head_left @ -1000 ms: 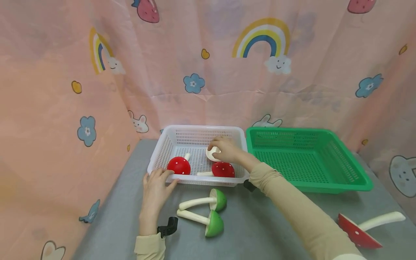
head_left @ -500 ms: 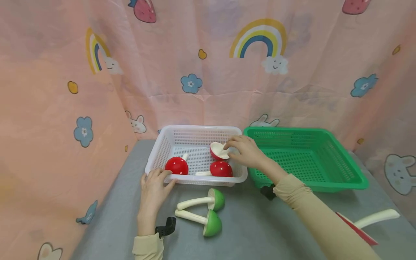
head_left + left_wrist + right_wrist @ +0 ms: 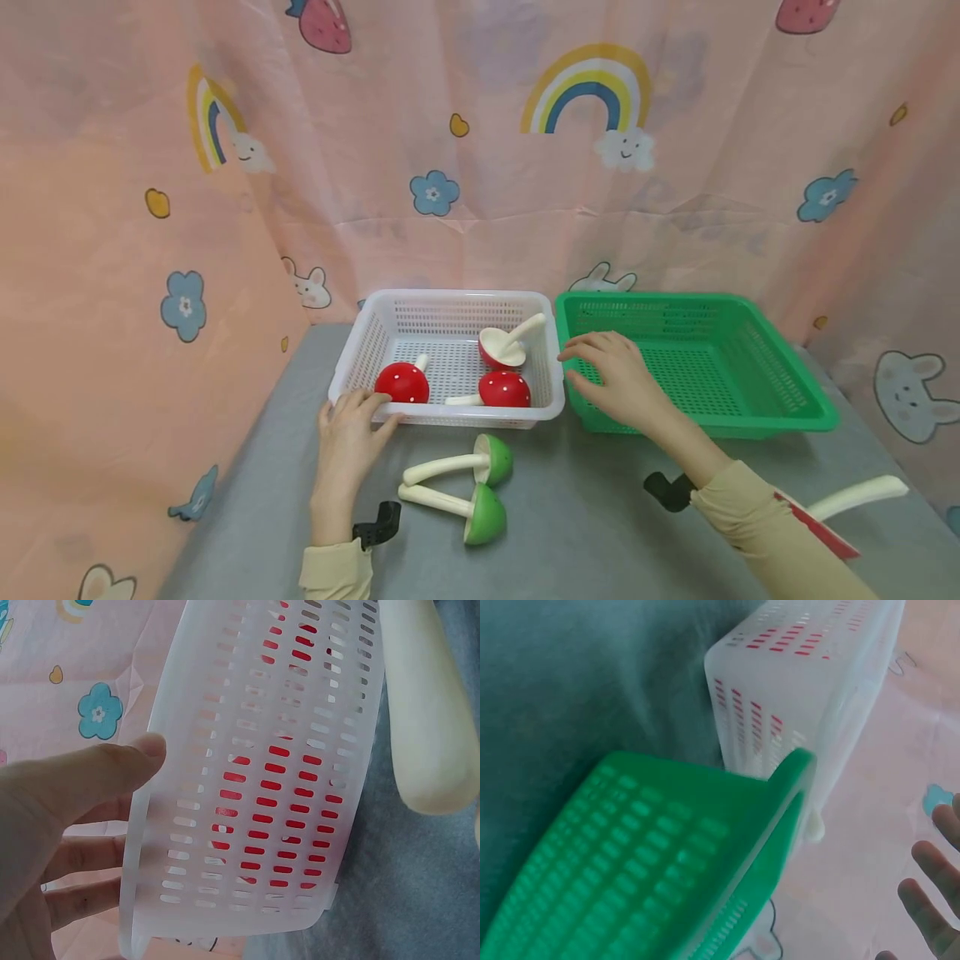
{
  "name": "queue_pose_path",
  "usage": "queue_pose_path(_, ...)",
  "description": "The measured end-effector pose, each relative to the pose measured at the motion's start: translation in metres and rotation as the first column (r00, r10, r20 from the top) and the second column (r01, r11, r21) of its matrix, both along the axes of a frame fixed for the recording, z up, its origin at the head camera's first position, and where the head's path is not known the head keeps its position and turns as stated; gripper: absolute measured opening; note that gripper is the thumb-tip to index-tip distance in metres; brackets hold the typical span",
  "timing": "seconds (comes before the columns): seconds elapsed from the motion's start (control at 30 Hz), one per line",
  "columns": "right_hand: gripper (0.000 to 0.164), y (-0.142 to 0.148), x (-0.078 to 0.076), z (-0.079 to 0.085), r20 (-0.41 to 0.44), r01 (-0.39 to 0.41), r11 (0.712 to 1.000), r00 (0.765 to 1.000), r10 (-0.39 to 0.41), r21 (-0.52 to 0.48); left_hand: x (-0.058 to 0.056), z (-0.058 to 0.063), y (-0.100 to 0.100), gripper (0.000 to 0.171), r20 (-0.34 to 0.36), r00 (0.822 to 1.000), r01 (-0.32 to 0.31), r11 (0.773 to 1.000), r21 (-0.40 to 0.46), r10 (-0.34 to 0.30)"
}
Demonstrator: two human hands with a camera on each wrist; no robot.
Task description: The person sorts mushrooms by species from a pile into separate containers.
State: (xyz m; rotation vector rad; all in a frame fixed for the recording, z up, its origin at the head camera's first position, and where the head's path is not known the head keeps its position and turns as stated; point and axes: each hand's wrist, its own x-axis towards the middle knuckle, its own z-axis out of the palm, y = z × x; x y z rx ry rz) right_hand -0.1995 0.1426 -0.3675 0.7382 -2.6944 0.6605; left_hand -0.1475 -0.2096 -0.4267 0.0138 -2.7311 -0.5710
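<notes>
My left hand (image 3: 347,446) holds the front-left rim of a white plastic basket (image 3: 457,415); in the left wrist view the thumb (image 3: 135,761) lies on the outer side, with the fingers behind the rim. Inside are three toy mushrooms with white-dotted red caps: one at front left (image 3: 402,382), one lying at front right (image 3: 505,389), and one farther back (image 3: 501,349), cap down with its stem leaning up to the right. Holding nothing, my right hand (image 3: 618,379) hovers over the left end of a green basket (image 3: 757,421), fingers spread and slightly bent.
Two green-capped toy mushrooms (image 3: 491,459) lie on the grey cloth (image 3: 585,533) before the white basket. Another red mushroom (image 3: 858,498) lies at right, partly behind my right sleeve. A pink patterned curtain (image 3: 487,250) hangs behind.
My right hand has let go of the back red mushroom and moved right, out of the white basket to above the green one. The left hand stays on the rim.
</notes>
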Motion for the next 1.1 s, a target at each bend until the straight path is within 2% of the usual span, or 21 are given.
queue_pose_path(0.3, 0.023, 0.038, 0.039, -0.008, -0.109, 0.018, 0.997, 0.994, -0.027, -0.081, 0.004, -0.001, -0.001, 0.033, -0.012, 1.000, 0.015, 1.000, -0.002, -0.015)
queue_pose_path(0.5, 0.031, 0.059, 0.056, -0.016, -0.160, 0.038, 0.996, 0.986, -0.052, -0.086, 0.004, 0.002, -0.003, 0.034, -0.001, 1.000, 0.007, 1.000, 0.000, -0.007)
queue_pose_path(0.73, 0.040, 0.084, 0.077, -0.025, -0.182, 0.089, 0.989, 0.977, -0.110, -0.119, 0.003, 0.003, -0.001, 0.036, 0.018, 1.000, 0.018, 1.000, 0.007, -0.018)
queue_pose_path(0.83, 0.041, 0.093, 0.085, -0.028, -0.190, 0.125, 0.986, 0.971, -0.144, -0.111, 0.002, 0.002, 0.000, 0.035, 0.009, 1.000, 0.025, 1.000, 0.005, -0.025)
queue_pose_path(1.1, 0.044, 0.110, 0.103, -0.035, -0.231, 0.235, 0.972, 0.945, -0.230, -0.004, 0.002, 0.003, 0.001, 0.036, 0.015, 1.000, 0.017, 1.000, 0.008, -0.017)
